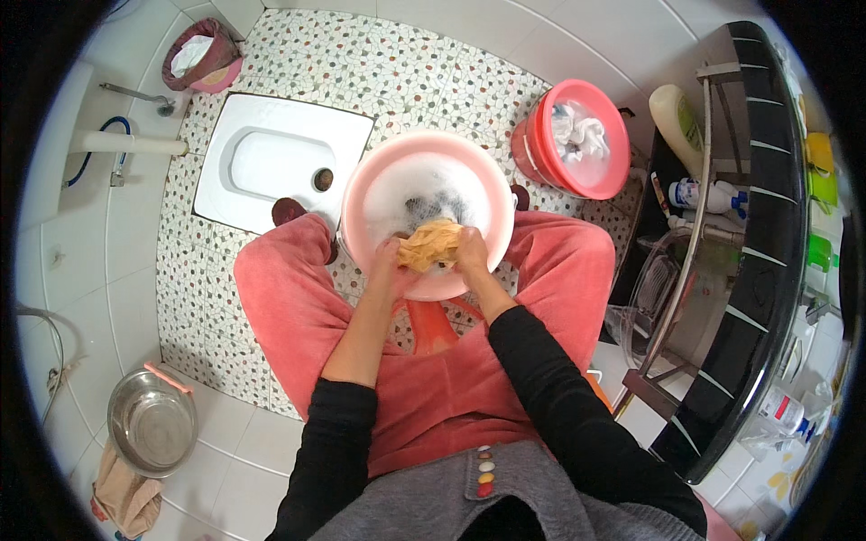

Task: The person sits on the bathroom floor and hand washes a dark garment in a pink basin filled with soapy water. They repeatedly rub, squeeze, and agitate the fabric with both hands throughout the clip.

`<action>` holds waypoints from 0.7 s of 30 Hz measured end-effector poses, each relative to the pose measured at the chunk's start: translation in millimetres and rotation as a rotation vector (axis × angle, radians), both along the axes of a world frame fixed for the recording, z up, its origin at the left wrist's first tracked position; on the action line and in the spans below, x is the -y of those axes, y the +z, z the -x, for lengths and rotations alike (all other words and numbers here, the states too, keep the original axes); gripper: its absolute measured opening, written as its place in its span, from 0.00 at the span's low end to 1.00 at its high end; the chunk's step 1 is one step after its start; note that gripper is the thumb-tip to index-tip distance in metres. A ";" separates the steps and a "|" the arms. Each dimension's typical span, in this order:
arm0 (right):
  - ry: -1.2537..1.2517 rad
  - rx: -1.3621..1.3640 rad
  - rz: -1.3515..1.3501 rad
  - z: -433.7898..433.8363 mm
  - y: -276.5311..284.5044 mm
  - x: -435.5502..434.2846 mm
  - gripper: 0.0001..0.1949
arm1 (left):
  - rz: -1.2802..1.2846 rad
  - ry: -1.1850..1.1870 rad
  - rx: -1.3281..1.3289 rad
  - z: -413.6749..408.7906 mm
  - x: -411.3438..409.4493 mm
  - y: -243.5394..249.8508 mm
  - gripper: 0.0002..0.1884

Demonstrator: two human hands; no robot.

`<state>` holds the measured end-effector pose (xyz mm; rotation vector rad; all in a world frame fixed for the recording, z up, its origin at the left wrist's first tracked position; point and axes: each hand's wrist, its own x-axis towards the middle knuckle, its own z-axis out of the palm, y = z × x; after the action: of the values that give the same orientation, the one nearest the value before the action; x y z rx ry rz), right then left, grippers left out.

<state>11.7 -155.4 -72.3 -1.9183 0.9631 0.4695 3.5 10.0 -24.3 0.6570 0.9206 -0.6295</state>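
A bunched yellow cloth (431, 245) is gripped between my two hands, over the near side of a pink plastic basin (360, 177). My left hand (387, 260) has its left end, and my right hand (471, 249) has its right end. Some fingers are hidden by the fabric. White suds (392, 177) cover the water in the basin. Dark wet fabric (433, 206) shows through the foam just beyond the yellow cloth. The basin stands between my knees.
A squat toilet (216, 162) lies left of the basin. Right of it stands a red bucket (529, 145) with whitish fabric in cloudy water. A black-edged counter (758, 223) with bottles runs along the right. A metal basin (152, 429) and a pink-lined bin (216, 64) are at left.
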 end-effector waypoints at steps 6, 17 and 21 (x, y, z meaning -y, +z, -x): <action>0.276 0.247 -0.302 12.0 38.4 -39.5 0.13 | 0.248 -0.023 -0.089 0.7 -23.1 -40.9 0.20; 0.553 0.967 0.020 -19.7 131.7 -64.5 0.11 | 0.344 0.176 0.137 -44.0 -0.8 25.8 0.16; 0.725 0.852 0.313 -55.2 100.4 -40.0 0.09 | 0.323 0.216 0.305 -63.6 3.8 50.9 0.19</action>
<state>66.9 -115.4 28.1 -2.3940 -0.2449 -0.1433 67.1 6.2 26.6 0.3445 0.5786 -0.4550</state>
